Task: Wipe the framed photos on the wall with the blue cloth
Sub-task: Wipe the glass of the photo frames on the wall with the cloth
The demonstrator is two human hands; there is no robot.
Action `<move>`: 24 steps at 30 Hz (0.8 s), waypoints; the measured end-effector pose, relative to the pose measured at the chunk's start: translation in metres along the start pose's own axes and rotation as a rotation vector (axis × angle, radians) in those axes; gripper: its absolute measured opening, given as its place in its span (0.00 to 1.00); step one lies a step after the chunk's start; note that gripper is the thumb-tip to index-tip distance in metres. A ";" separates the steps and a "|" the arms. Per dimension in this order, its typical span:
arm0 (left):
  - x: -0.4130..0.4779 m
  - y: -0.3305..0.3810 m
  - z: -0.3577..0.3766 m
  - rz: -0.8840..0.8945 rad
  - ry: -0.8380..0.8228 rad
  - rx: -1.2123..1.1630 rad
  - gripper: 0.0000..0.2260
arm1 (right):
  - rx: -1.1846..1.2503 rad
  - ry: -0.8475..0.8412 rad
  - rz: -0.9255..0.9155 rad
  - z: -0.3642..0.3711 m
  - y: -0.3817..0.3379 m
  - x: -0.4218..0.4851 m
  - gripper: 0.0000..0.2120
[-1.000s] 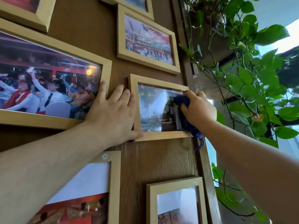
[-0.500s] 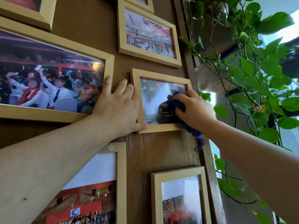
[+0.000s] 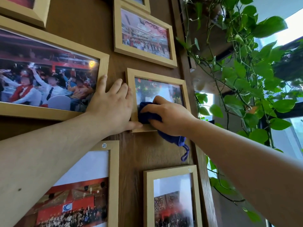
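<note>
A small framed photo (image 3: 155,74) in a light wooden frame hangs in the middle of the brown wooden wall. My right hand (image 3: 170,117) presses a bunched blue cloth (image 3: 147,115) against the lower left of its glass, and the cloth's tail with a loop hangs below the frame. My left hand (image 3: 111,105) lies flat on the wall, fingers spread, its thumb along the frame's bottom left corner and its fingers at the frame's left edge.
More framed photos surround it: a large one (image 3: 49,76) at left, one above (image 3: 144,36), two below (image 3: 85,194) (image 3: 173,199). A leafy trailing plant (image 3: 246,79) hangs close at right by a window.
My right hand has slid the blue cloth leftward and down across the glass, from the right side to the lower left. My left hand stayed on the frame's left edge.
</note>
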State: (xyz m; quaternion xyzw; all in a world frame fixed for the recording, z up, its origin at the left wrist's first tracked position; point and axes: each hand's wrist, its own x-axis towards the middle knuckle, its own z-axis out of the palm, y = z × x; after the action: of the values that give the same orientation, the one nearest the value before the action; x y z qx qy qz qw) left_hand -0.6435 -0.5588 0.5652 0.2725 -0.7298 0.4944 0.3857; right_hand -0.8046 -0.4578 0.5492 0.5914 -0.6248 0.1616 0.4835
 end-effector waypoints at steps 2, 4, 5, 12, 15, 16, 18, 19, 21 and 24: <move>0.000 0.000 -0.001 -0.001 -0.013 0.004 0.51 | -0.011 -0.015 0.008 0.002 0.014 -0.008 0.17; -0.001 0.000 -0.001 -0.002 -0.025 0.009 0.51 | -0.026 -0.032 0.053 0.005 0.033 -0.021 0.16; -0.001 0.000 -0.001 -0.002 -0.025 0.011 0.51 | -0.036 -0.036 0.086 0.007 0.043 -0.028 0.16; -0.003 -0.003 -0.002 0.021 -0.005 0.020 0.50 | -0.202 -0.013 0.295 0.017 0.094 -0.057 0.15; -0.008 -0.007 -0.005 0.084 0.056 0.022 0.48 | -0.171 0.064 0.318 0.022 0.084 -0.054 0.16; -0.012 -0.010 -0.009 0.098 0.075 0.007 0.48 | -0.138 0.111 0.328 0.021 0.076 -0.051 0.16; -0.021 -0.019 -0.016 0.106 0.109 -0.036 0.46 | -0.082 0.181 0.335 0.016 0.057 -0.045 0.17; -0.027 -0.027 -0.020 0.105 0.126 -0.048 0.45 | -0.062 0.201 0.328 0.012 0.045 -0.039 0.17; -0.037 -0.045 -0.026 0.112 0.151 -0.042 0.43 | -0.031 0.235 0.299 0.001 0.022 -0.026 0.18; -0.054 -0.091 -0.033 0.112 0.168 -0.007 0.42 | 0.040 0.325 0.256 -0.018 -0.022 0.001 0.18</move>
State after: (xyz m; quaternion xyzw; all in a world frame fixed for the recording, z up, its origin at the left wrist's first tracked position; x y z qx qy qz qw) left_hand -0.5331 -0.5601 0.5738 0.1872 -0.7106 0.5338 0.4183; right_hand -0.7772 -0.4503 0.5502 0.4826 -0.6055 0.3273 0.5416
